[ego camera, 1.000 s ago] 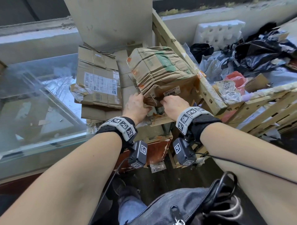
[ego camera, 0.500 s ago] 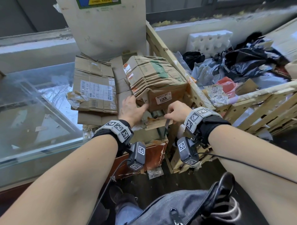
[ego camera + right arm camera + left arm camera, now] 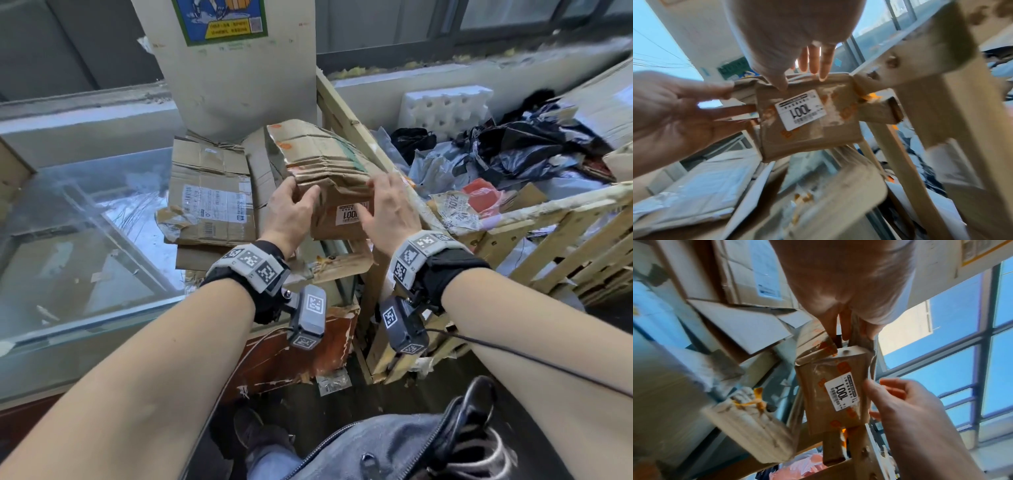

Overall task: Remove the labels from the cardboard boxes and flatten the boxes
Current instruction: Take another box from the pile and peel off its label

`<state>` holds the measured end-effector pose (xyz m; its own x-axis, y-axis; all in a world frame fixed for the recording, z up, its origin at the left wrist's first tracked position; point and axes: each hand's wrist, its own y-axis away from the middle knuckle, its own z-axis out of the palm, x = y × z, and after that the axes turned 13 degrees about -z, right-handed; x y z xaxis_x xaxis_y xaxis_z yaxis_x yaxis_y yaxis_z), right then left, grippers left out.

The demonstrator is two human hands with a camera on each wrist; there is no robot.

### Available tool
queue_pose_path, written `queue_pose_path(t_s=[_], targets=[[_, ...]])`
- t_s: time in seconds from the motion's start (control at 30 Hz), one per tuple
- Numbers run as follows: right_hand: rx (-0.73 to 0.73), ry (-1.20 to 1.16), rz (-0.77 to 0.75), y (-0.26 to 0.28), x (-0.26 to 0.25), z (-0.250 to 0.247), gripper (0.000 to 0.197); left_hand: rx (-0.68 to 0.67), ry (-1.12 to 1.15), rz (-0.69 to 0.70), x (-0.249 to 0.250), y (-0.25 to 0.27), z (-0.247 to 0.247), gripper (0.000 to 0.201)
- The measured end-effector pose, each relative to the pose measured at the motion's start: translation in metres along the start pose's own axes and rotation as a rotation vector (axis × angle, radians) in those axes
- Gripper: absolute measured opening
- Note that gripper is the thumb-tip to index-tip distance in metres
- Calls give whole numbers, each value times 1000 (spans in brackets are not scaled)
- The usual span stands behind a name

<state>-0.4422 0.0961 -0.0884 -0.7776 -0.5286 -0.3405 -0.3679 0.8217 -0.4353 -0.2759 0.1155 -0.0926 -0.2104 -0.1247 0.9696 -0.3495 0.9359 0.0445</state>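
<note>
A crumpled brown cardboard box (image 3: 325, 161) leans against a wooden crate frame (image 3: 352, 133). A white label reading "1001" (image 3: 351, 215) sticks to its near face. My left hand (image 3: 291, 209) grips the box's left edge, thumb in front and fingers behind. My right hand (image 3: 387, 205) touches the upper right corner with straight fingers. In the left wrist view the left fingers (image 3: 830, 324) pinch the box (image 3: 828, 418) above the label (image 3: 841, 391). The right wrist view shows the right thumb (image 3: 780, 84) resting on the box (image 3: 807, 142) above the label (image 3: 800, 109).
A flattened box with a shipping label (image 3: 212, 198) lies on a glass case (image 3: 85, 240) to the left. A pale column (image 3: 239, 85) stands behind. Inside the crate are plastic bags (image 3: 513, 154), white foam (image 3: 445, 109) and paper scraps.
Both hands rose from the box's lower edge to its upper sides. The box now stands higher with the label face turned toward me.
</note>
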Motion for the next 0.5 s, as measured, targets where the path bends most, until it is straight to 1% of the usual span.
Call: queue_pose_path(t_s=[0.07, 0.17, 0.27, 0.37, 0.47, 0.5], targets=[[53, 23, -70, -13, -10, -5, 48, -46, -11, 85, 14, 1, 0, 22], [7, -11, -75, -31, -26, -12, 54, -88, -81, 188, 29, 3, -2, 20], [-75, -67, -17, -40, -36, -17, 50, -70, -229, 254, 36, 6, -8, 16], [-167, -30, 43, -42, -40, -19, 37, -18, -385, 305, 32, 9, -18, 17], [-175, -16, 86, -42, -42, -18, 30, 55, -571, 383, 29, 10, -26, 21], [-166, -21, 97, -41, -43, -18, 30, 78, -639, 386, 30, 11, -29, 21]])
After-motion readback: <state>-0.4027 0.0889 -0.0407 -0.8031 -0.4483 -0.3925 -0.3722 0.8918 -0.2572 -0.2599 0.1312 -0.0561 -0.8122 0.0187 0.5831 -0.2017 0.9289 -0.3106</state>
